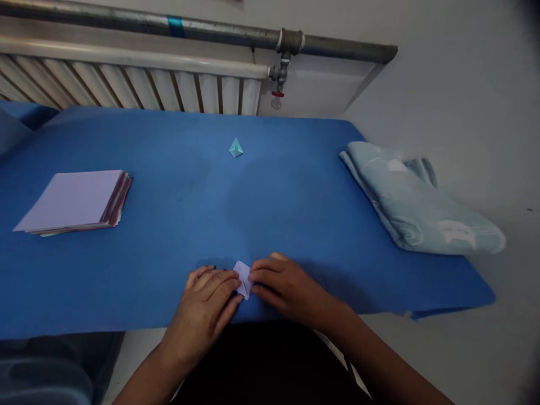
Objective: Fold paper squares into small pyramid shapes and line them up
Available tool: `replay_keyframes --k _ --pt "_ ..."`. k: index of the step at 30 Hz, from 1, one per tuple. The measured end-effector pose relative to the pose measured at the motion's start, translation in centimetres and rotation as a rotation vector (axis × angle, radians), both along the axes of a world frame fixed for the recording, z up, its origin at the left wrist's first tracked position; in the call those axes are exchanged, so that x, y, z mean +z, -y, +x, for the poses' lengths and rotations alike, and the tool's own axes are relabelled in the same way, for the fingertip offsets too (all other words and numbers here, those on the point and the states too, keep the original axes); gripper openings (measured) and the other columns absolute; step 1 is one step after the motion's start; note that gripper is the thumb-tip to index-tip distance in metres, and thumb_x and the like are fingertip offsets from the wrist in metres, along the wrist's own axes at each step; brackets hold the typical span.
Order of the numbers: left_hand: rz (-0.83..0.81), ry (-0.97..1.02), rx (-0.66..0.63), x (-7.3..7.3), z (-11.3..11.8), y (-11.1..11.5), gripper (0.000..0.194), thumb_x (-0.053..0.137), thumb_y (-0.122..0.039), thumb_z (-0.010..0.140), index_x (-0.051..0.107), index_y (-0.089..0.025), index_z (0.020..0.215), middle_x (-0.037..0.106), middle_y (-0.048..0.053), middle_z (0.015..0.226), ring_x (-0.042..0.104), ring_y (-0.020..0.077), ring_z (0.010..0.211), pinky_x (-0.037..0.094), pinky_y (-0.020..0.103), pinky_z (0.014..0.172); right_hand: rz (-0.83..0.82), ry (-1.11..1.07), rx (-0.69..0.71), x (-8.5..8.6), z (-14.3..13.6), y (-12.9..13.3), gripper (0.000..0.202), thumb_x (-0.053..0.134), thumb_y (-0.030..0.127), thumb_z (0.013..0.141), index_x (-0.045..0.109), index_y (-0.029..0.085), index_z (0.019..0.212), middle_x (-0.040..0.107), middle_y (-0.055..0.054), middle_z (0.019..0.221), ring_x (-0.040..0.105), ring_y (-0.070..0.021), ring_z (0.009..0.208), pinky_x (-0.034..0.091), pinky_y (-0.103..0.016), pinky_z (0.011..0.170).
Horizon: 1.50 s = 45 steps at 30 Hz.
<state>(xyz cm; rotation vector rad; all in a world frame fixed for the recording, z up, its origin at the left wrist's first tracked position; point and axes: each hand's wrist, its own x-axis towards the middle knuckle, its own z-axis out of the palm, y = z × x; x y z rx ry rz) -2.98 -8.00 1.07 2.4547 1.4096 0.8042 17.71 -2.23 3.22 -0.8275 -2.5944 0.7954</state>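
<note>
The left hand [202,309] and the right hand [293,287] hold a small piece of purple paper [243,280] between them, near the close edge of the blue cloth [291,197]. The grip is narrow: bent fingers press in at both sides of the paper, probably to keep it steady and its creases tight. Whether either thumb reaches underneath, I cannot tell.

Straight beyond the grip, well apart from it, a small turquoise folded paper [236,148] sits with its point away from the hands, perhaps put there to be out of their way. To the left of the grip lies a stack of paper [73,199], purple on top, likely kept aside but within reach. To the right, a folded blanket [422,202] with white shapes lies at the cloth's edge. No brand, label or writing can be read.
</note>
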Motion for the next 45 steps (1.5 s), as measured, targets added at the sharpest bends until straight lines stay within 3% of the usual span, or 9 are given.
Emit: replay_keyframes --k 5,11,18,30,45 --pt "0.026 0.010 0.012 -0.5 0.1 0.0 0.018 0.048 -0.016 0.091 0.061 -0.020 0.104 0.069 0.004 0.103 0.062 0.0183 0.094 0.041 0.040 0.091 0.084 0.015 -0.028 -0.6 0.0 0.3 0.015 0.048 0.016 0.092 0.061 0.016 0.100 0.063 -0.009 0.104 0.056 -0.0188 0.089 0.045 -0.035 0.083" --pt "0.049 0.005 0.117 -1.3 0.0 0.2 0.017 0.050 -0.020 0.091 0.062 -0.017 0.102 0.064 0.010 0.110 0.060 0.0223 0.097 0.045 0.041 0.086 0.137 -0.039 -0.109 -1.6 0.2 0.6 0.018 0.044 0.013 0.093 0.062 0.016 0.097 0.064 -0.009 0.105 0.058 -0.0188 0.091 0.047 -0.037 0.085" --pt "-0.033 0.036 0.166 -1.1 0.0 0.1 0.014 0.049 -0.023 0.091 0.062 -0.020 0.096 0.064 0.007 0.107 0.058 0.0229 0.097 0.041 0.044 0.088 0.044 -0.110 -0.212 -1.2 -0.5 0.7 0.014 0.049 0.016 0.091 0.063 0.016 0.090 0.064 -0.008 0.103 0.059 -0.0181 0.095 0.049 -0.035 0.087" --pt "-0.078 0.036 0.314 -0.7 0.9 -0.2 0.016 0.048 -0.026 0.090 0.061 -0.019 0.083 0.064 0.007 0.099 0.059 0.0245 0.093 0.038 0.045 0.086 -0.038 -0.050 -0.370 -0.6 -1.6 0.8 0.013 0.052 0.013 0.087 0.063 0.016 0.081 0.063 -0.008 0.103 0.059 -0.0195 0.098 0.049 -0.036 0.088" --pt "-0.137 0.069 0.403 -0.8 1.4 -0.2 0.013 0.052 -0.025 0.087 0.059 -0.020 0.078 0.061 0.008 0.098 0.054 0.0262 0.094 0.038 0.045 0.082 -0.016 0.009 -0.422 -0.8 -2.0 0.6 0.011 0.054 0.014 0.087 0.060 0.017 0.077 0.062 -0.011 0.109 0.058 -0.0231 0.102 0.050 -0.040 0.088"
